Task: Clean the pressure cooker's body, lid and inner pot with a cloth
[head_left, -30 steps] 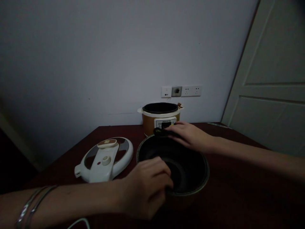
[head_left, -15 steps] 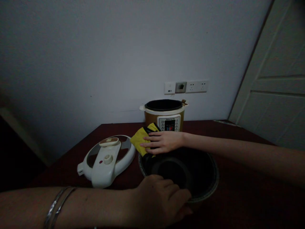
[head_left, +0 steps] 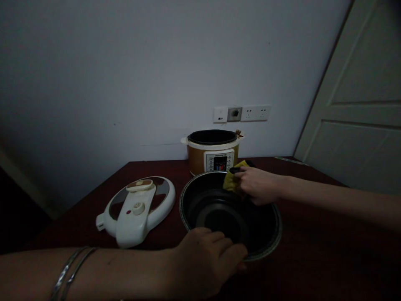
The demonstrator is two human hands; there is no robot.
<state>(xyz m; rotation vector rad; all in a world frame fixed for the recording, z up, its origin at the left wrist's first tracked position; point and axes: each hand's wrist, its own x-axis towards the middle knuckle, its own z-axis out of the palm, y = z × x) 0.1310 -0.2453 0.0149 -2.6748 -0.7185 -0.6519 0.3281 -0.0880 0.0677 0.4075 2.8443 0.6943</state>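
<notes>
Black pot (head_left: 225, 217): gaped upward in front of the cooker (head_left: 196, 158).
Left hand (head_left: 209, 261): fingers gripped its near side.
Right hand (head_left: 255, 184): fingers clutched yellow cloth (head_left: 229, 182) at pot's far side.

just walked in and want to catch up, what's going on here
Someone is handling a dark round pot on a dark red table. Their left hand grips its near rim, while the right hand holds a yellow cloth at the far rim. Behind the pot, a gold and white cooker body stands against the wall with its top open. The white lid lies on the table to the left.
</notes>
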